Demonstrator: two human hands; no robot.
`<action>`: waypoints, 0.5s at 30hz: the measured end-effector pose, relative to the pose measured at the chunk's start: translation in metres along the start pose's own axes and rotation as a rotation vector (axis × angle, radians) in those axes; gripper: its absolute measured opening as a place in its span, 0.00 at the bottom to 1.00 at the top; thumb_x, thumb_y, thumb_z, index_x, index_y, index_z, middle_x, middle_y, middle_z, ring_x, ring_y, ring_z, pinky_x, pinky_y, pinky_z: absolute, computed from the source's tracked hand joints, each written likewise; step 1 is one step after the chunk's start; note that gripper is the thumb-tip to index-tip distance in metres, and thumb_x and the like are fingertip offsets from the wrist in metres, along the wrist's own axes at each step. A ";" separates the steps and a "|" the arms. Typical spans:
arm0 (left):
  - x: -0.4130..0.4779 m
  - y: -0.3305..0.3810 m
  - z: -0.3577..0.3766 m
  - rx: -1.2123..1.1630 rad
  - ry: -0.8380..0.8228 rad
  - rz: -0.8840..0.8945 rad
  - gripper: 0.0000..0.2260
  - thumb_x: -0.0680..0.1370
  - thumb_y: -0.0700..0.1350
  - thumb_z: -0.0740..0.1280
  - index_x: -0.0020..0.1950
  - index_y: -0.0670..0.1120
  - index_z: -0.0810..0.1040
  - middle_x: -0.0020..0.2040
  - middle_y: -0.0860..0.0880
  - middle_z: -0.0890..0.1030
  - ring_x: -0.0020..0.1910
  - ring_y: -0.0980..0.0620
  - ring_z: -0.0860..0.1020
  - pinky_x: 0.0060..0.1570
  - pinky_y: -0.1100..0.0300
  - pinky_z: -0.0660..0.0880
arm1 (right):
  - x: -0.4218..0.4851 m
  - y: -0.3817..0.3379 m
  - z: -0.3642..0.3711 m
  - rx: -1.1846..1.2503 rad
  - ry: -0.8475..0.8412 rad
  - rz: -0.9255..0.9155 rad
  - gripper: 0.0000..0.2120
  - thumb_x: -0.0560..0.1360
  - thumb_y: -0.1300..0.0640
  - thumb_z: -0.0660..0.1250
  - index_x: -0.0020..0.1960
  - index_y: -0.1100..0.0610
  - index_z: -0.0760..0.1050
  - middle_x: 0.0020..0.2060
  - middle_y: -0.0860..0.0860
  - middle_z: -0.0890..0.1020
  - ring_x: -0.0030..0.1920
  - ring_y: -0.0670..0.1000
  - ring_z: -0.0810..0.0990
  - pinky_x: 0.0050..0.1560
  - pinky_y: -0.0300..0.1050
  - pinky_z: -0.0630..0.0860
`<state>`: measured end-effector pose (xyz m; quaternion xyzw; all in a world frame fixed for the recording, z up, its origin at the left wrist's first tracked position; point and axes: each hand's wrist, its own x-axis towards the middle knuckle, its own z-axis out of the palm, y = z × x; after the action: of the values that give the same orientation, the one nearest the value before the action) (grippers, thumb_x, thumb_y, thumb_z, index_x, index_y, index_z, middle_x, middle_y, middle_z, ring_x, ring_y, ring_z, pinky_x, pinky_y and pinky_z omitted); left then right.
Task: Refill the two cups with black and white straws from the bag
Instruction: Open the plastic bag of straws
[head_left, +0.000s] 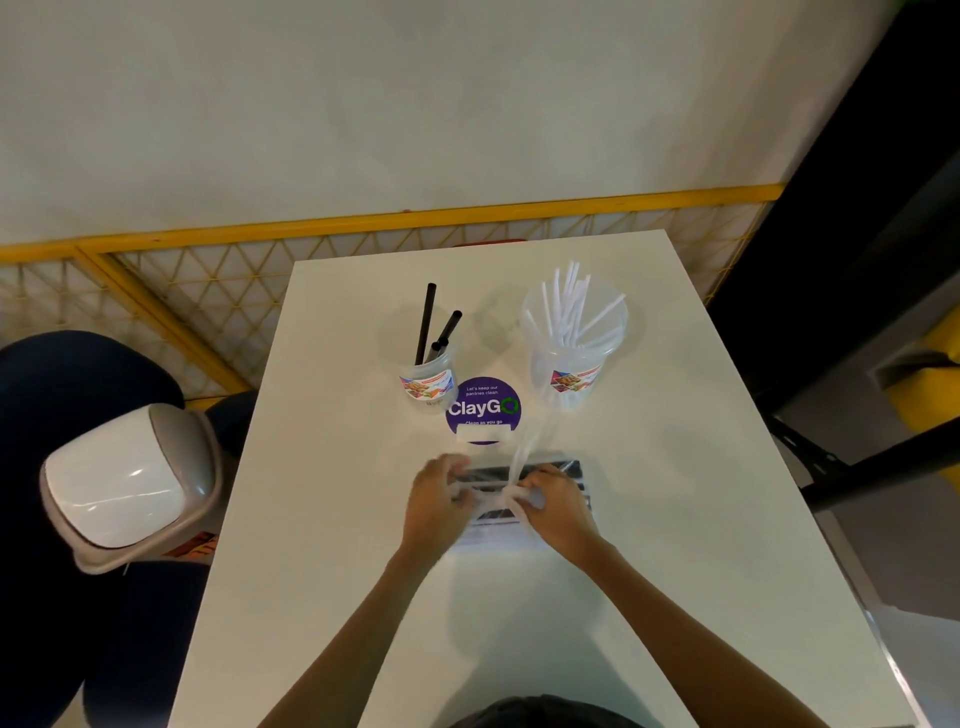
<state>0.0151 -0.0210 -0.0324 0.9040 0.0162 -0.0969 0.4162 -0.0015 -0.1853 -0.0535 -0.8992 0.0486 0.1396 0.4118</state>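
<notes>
Two cups to refill; no straw is in either hand, so judged at the opening-the-bag step. Table (337, 519): white, carries everything. Bag (519, 473): clear plastic, flat on the near-centre of the table, dark straws visible inside; any white ones cannot be made out through the blur. A twisted strip of its plastic stretches up between the hands. Left hand (434, 499) and right hand (558, 501): both curled tight on the bag's plastic.

Right cup (571, 364): a loose fan of white straws (569, 306), room left. Left cup (428, 387): only a few black straws (426, 322).

Left to do, by judgement: open the bag, sort by colour, load both cups.

Bin (130, 483): swing lid, beside the table's left edge. Sticker (483, 408): purple, between cups and bag. Nothing stands between bag and cups.
</notes>
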 end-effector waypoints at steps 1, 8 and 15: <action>-0.005 -0.004 0.009 0.081 -0.071 0.048 0.15 0.71 0.36 0.68 0.57 0.44 0.76 0.54 0.47 0.78 0.54 0.49 0.74 0.54 0.63 0.71 | 0.002 0.001 0.002 0.019 0.014 0.004 0.17 0.73 0.48 0.65 0.46 0.63 0.80 0.44 0.58 0.83 0.45 0.51 0.81 0.54 0.45 0.79; -0.002 -0.003 0.019 0.229 0.029 0.092 0.04 0.73 0.41 0.67 0.46 0.42 0.79 0.44 0.47 0.81 0.46 0.47 0.75 0.46 0.60 0.69 | 0.002 -0.007 -0.019 0.071 0.067 0.017 0.09 0.73 0.51 0.69 0.45 0.58 0.78 0.41 0.51 0.82 0.40 0.46 0.78 0.43 0.27 0.70; -0.006 0.008 -0.014 -0.179 0.141 -0.065 0.07 0.73 0.37 0.68 0.38 0.45 0.72 0.34 0.52 0.75 0.36 0.53 0.72 0.33 0.72 0.67 | -0.005 -0.012 -0.047 0.434 0.262 0.120 0.22 0.74 0.56 0.68 0.27 0.56 0.60 0.24 0.49 0.66 0.28 0.47 0.63 0.31 0.36 0.63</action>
<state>0.0126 -0.0149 -0.0165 0.8668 0.0832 -0.0448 0.4897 0.0060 -0.2129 -0.0142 -0.7956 0.1837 0.0326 0.5763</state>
